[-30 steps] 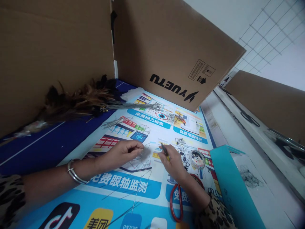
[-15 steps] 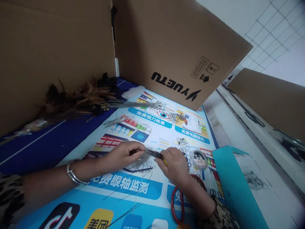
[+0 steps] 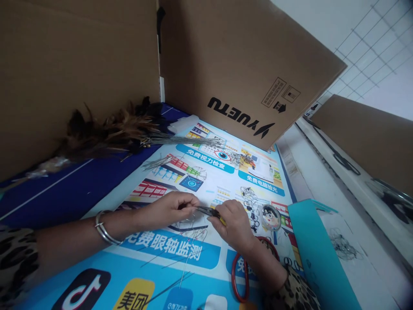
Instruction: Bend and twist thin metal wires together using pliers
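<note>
In my right hand (image 3: 237,224) is a pair of pliers (image 3: 209,211) with dark jaws and yellow handles, its tip aimed left. My left hand (image 3: 169,210), a silver bangle on its wrist, pinches at the jaw tip; a thin wire (image 3: 190,224) seems to run from those fingers, though most of it is hidden. Below the hands, several loose straight wires (image 3: 171,284) lie on the printed sheet (image 3: 206,297). Red-handled scissors (image 3: 234,277) rest partly beneath my right forearm.
Feathers (image 3: 106,133) and a bundle of wires (image 3: 183,139) lie at the back left. Small black wire loops (image 3: 251,209) and a round clear dish (image 3: 271,216) sit to the right, by a turquoise box (image 3: 319,254). Cardboard panels (image 3: 226,56) stand behind.
The view has shifted slightly. Both hands keep nearly the same place, with the pliers' tip still at my left fingertips and a little closer to them.
</note>
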`<state>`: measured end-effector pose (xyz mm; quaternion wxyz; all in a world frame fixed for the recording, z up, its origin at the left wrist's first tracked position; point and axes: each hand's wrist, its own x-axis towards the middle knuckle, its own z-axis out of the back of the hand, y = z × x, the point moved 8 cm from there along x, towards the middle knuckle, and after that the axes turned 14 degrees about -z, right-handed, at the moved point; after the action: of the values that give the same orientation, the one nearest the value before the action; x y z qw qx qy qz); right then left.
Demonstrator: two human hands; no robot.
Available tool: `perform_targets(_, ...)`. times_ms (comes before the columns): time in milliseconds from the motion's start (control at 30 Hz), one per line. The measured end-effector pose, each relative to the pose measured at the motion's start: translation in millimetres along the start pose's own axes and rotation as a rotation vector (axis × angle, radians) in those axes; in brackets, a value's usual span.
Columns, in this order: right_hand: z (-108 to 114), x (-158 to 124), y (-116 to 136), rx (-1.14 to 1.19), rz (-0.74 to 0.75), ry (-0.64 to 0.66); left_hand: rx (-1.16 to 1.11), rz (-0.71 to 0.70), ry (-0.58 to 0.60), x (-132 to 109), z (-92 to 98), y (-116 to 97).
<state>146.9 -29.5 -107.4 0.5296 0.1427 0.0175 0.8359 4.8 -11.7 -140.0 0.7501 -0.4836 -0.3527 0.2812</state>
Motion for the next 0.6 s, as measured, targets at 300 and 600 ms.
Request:
perform_targets(300,-1.7,1.1,2.2,-0.045,0.031,0.03,-0.023,0.013,0.036,0.2,-2.2,-1.3)
perform_targets(600,-8.1,-0.4,2.0,-0.05,0.051,0.048,-0.068,0.031,0.049,-1.5,-5.3,2.3)
